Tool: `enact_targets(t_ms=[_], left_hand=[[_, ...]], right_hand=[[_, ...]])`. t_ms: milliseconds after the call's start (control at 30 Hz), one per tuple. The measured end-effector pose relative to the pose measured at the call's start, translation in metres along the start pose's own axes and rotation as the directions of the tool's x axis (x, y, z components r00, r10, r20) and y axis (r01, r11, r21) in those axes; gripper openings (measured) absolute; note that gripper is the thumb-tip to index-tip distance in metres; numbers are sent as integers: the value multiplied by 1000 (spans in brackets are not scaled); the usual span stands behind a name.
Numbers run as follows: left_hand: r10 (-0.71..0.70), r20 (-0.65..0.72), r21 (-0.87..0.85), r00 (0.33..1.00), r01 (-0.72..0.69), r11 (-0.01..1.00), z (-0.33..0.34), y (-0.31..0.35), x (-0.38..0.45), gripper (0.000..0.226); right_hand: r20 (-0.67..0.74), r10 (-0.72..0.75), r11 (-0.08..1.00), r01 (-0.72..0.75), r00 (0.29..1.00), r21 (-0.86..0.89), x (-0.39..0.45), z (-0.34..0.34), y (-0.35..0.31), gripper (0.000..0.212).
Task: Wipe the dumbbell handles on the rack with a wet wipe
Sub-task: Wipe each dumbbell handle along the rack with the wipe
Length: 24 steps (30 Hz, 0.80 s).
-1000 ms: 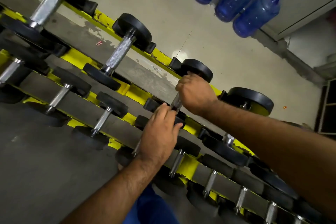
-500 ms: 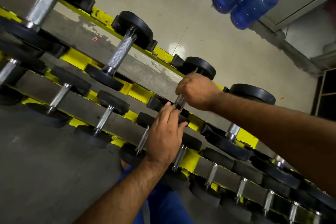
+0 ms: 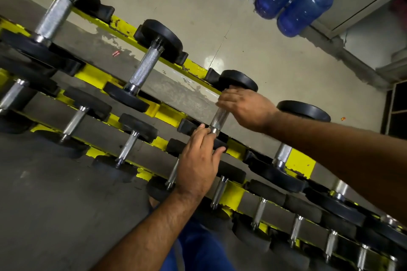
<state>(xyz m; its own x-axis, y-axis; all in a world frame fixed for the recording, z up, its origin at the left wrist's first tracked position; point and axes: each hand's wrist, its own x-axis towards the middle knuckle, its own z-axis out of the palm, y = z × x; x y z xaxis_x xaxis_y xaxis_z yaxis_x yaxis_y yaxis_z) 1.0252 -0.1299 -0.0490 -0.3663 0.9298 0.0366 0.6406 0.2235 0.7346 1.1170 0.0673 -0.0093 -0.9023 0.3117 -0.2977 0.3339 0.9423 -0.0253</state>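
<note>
- Yellow-painted steel dumbbell rack (image 3: pixel 300 161) runs diagonally across the head view, upper left to lower right, with at least two tiers showing.
- Upper tier holds the bigger black-headed dumbbells with knurled chrome handles; lower tier holds a row of smaller black dumbbells with thin chrome handles (image 3: pixel 259 209).
- Dumbbell being worked: black round-headed one with a knurled chrome handle (image 3: pixel 220 117), on the upper tier near frame centre, lying across the rails like its neighbours.
- Right hand (image 3: pixel 246 108) is on the far end of that handle, just under the far black head (image 3: pixel 239 80). Fingers are curled round the bar and grip it.
- A wipe may be under the right palm, but none is visible; cannot tell.
- Left hand (image 3: pixel 199 165) lies on the near end of the same dumbbell. Fingers are mostly straight, tips touching the chrome collar and near black head, thumb spread to the side. Pressing or resting, not wrapped round anything.
- Next knurled-handle dumbbell to the left (image 3: pixel 145 70) sits untouched on the upper tier; another large one (image 3: pixel 54 17) is further left.
- Next dumbbell to the right (image 3: pixel 284 154) is partly hidden behind the right forearm.
- Four blue translucent plastic water bottles (image 3: pixel 306 9) stand on the pale floor by the wall beyond the rack.
- Blue trouser fabric (image 3: pixel 198 248) shows at the bottom edge.
</note>
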Motion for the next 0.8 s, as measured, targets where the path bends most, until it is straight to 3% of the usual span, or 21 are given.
enact_targets(t_ms=[67, 167, 200, 300, 333, 433, 467, 600, 633, 733, 800], left_hand=[[-21, 4, -16, 1000, 21, 1000, -3, -2, 2, 34], [-50, 39, -43, 998, 51, 998, -8, -3, 4, 35], [-53, 52, -50, 997, 55, 997, -9, -2, 4, 36], [-61, 66, -88, 996, 67, 994, -12, -5, 7, 35], [-67, 65, -104, 996, 74, 992, -14, -6, 9, 35], [-90, 72, -163, 993, 101, 981, -21, -12, 13, 35], [-94, 80, -178, 992, 107, 978, -23, -13, 14, 35], [-107, 110, -199, 988, 127, 972, -29, -18, 21, 34], [-107, 114, -202, 988, 129, 971, -29, -19, 22, 33], [-96, 107, -201, 990, 116, 973, -29, -18, 22, 33], [-101, 111, -193, 989, 121, 974, -29, -18, 22, 33]], right_hand=[[-44, 57, 998, -58, 997, -22, 3, 2, -8, 36], [21, -162, 986, 161, 987, 42, -5, 9, -26, 35], [14, -145, 988, 144, 989, 45, -4, 7, -21, 35], [-96, 124, 992, -120, 988, 46, 0, 4, -8, 37], [-119, 127, 991, -122, 985, 52, 0, 7, -14, 36], [-69, -161, 977, 169, 985, 131, -9, 21, -38, 34], [-72, -194, 970, 203, 978, 136, -9, 20, -34, 33], [-185, 118, 987, -95, 976, 128, -1, 14, -10, 36], [-186, 87, 989, -63, 979, 132, -3, 16, -15, 36], [-105, -219, 960, 234, 970, 156, -14, 29, -39, 37], [-87, -230, 958, 241, 969, 153, -11, 26, -30, 37]])
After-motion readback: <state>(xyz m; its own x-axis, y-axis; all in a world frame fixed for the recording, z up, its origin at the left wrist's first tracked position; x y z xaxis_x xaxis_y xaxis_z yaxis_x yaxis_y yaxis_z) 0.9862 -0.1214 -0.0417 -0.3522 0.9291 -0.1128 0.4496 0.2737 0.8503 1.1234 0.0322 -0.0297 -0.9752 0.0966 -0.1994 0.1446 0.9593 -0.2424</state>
